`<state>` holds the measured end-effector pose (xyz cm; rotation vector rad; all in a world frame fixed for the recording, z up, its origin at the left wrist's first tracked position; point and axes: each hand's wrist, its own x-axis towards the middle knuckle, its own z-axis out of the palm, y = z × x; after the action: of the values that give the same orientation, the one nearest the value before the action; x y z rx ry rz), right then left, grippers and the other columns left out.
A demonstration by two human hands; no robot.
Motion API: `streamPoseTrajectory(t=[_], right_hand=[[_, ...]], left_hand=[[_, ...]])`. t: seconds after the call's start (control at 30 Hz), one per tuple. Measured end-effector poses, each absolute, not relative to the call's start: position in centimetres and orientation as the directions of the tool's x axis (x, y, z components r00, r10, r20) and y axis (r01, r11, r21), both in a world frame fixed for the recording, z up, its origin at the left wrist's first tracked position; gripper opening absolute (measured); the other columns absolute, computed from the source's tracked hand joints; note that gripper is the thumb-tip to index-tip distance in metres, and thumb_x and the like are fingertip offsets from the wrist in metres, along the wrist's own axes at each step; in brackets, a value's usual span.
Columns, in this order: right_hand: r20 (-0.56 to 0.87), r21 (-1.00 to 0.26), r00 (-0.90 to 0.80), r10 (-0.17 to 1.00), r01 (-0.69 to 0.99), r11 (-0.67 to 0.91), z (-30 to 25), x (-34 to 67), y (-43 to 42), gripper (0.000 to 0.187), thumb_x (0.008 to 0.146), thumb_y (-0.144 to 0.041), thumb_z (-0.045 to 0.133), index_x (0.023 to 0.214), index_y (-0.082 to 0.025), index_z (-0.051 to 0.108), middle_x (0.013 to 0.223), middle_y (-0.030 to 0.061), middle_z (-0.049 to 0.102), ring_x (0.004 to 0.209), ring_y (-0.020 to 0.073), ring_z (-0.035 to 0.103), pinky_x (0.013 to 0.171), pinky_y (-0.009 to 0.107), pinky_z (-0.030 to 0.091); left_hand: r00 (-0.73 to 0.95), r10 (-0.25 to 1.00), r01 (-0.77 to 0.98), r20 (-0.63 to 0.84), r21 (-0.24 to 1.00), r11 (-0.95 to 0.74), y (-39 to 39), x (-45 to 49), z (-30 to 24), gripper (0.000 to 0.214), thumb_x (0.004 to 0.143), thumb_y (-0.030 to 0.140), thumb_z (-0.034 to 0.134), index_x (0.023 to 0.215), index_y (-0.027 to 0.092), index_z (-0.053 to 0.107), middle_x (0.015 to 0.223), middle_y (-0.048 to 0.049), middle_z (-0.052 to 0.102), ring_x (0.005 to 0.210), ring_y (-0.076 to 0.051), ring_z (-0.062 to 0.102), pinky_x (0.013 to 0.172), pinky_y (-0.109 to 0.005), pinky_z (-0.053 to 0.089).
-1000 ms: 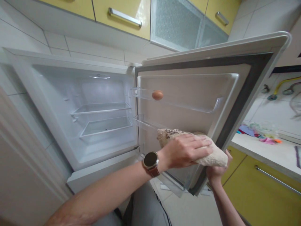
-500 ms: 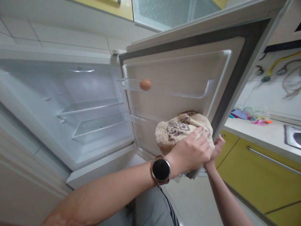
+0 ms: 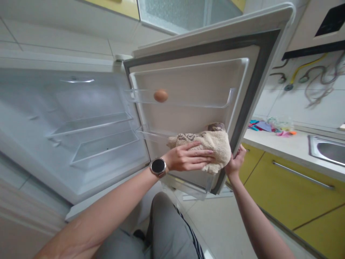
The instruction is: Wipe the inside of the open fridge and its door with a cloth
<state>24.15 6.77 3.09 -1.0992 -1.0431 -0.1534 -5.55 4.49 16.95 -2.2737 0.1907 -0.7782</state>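
Note:
My left hand [image 3: 185, 157], with a watch [image 3: 158, 167] on its wrist, presses a cream towel [image 3: 219, 147] with a brown pattern against the lower shelf area of the open fridge door [image 3: 188, 77]. Its fingers lie stretched across the bunched cloth, which hides part of the door shelf. Along the door's outer edge, low down, my right hand [image 3: 235, 162] is closed around the edge. A brown egg [image 3: 161, 95] rests in the clear upper door shelf [image 3: 194, 100], above the towel.
At left, the fridge interior [image 3: 88, 97] holds clear shelves [image 3: 105, 144]. Yellow cabinets [image 3: 291, 190] stand at right under a counter [image 3: 299, 138] with colourful cloths or gloves [image 3: 265, 126] and a sink [image 3: 329, 149]. Hoses [image 3: 307, 73] hang on the wall. My knee [image 3: 167, 212] is below the door.
My left hand has shifted left and lower across the door with the towel, its fingers now stretched flatter. My right hand stays on the door edge. The view has moved slightly.

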Motion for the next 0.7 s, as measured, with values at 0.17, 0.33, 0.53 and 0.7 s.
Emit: streamPoseTrajectory(t=[0.17,0.33,0.53,0.7], right_hand=[[0.76,-0.647,0.526,0.381,0.557,0.521,3.1,25.6,9.0,0.079,0.084,-0.074,0.056,0.135,-0.014,0.051,0.119,0.0124,0.06,0.103,0.0275,0.06,0.094,0.044,0.047],[0.77,-0.634,0.502,0.394,0.529,0.565,3.3,26.2,10.8,0.076,0.086,-0.073,0.055,0.135,-0.015,0.05,0.116,0.012,0.062,0.101,0.0258,0.061,0.092,0.042,0.048],[0.775,-0.629,0.487,0.403,0.535,0.564,3.7,26.6,11.9,0.072,0.088,-0.07,0.052,0.133,-0.014,0.05,0.114,0.0115,0.062,0.099,0.0249,0.061,0.093,0.041,0.048],[0.772,-0.633,0.495,0.4,0.534,0.56,3.5,26.8,12.1,0.073,0.088,-0.07,0.052,0.134,-0.012,0.05,0.116,0.0123,0.061,0.102,0.0246,0.059,0.096,0.041,0.047]], left_hand=[[0.873,-0.155,0.154,0.462,-0.564,-0.812,6.8,-9.7,17.4,0.025,0.101,0.015,0.058,0.113,0.029,0.075,0.134,0.0029,0.072,0.136,-0.013,0.059,0.129,-0.044,0.036],[0.866,0.07,0.301,0.496,-0.402,-0.865,8.9,-15.0,17.3,0.03,0.104,0.015,0.052,0.12,0.029,0.073,0.131,0.0013,0.074,0.136,-0.017,0.059,0.127,-0.052,0.037],[0.79,0.15,0.405,0.594,-0.323,-0.855,9.9,-18.4,16.5,0.033,0.103,0.025,0.049,0.127,0.028,0.071,0.136,-0.0014,0.071,0.143,-0.024,0.053,0.127,-0.056,0.035],[0.577,0.24,0.584,0.781,-0.188,-0.79,9.9,-17.4,16.2,0.041,0.102,0.035,0.048,0.136,0.022,0.066,0.142,-0.0082,0.068,0.136,-0.027,0.06,0.121,-0.049,0.043]])
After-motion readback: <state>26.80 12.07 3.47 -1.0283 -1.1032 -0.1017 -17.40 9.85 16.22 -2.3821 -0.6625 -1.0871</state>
